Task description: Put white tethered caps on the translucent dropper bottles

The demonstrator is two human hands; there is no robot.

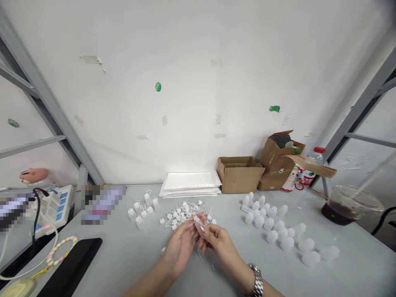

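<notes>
Between my two hands is a small translucent squeeze bottle [200, 229], tilted with its white top toward the far left. My right hand [223, 244] pinches its body between thumb and fingers. My left hand [181, 245], palm turned up, has its thumb and fingers closed round the top end; the fingertips are partly hidden. Just beyond my hands lies a loose pile of white caps with loop straps [182, 211]. Several capped bottles [144, 211] stand to the left of the pile. On the right, uncapped frosted bottles [268, 223] stand in a loose group.
A stack of white sheets [190, 184] and an open cardboard box [240, 175] sit against the wall. A brown paper bag [276, 165] and a lidded cup of dark drink [342, 208] are at right. A black pad [72, 266], beaded strap and power strip [62, 206] lie left.
</notes>
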